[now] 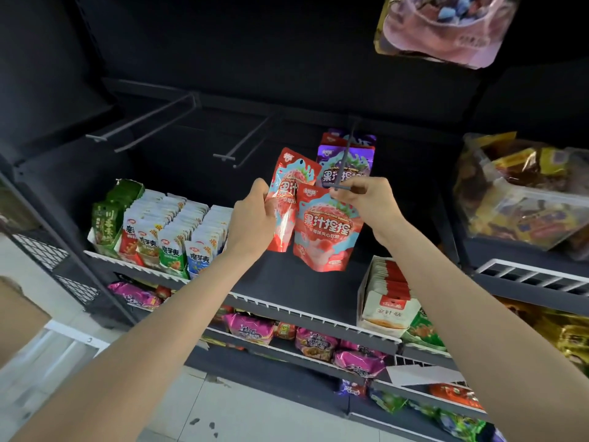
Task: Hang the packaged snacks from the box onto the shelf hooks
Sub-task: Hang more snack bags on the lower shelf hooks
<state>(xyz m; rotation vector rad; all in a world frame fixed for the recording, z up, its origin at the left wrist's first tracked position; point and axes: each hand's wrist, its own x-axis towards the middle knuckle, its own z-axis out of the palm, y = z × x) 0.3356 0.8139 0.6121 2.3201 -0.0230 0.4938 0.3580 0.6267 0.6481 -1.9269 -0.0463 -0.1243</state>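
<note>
Left hand (pixel 251 218) gripping a red strawberry foil pouch (pixel 285 199); right hand (pixel 366 202) pinching a second red pouch (pixel 328 231) at the dark metal hook (pixel 345 161) tip, twelve o'clock; keeping hole level, sliding straight back.

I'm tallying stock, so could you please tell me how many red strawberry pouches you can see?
2. One red pouch is held in the left hand; the other red pouch is at the hook tip by the right hand. More may be hidden behind them.

one head-worn wide-angle view looks forward and down, close to the shelf hooks (pixel 345 161).
</note>
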